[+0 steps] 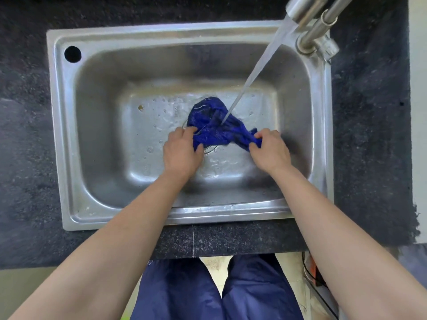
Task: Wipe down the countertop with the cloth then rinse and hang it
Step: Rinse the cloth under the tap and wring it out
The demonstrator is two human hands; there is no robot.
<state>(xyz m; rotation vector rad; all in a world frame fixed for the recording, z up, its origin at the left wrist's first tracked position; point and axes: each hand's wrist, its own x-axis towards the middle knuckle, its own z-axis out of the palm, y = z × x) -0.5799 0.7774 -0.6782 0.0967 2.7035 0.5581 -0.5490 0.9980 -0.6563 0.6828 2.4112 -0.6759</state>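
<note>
The cloth lay bunched mid-sink, under the stream from the tap. The left hand and right hand each gripped one end, fingers curled tight round the fabric. Risk: the stream striking the stretched cloth could splash onto the bench. A slackened grip could drop an end.
</note>
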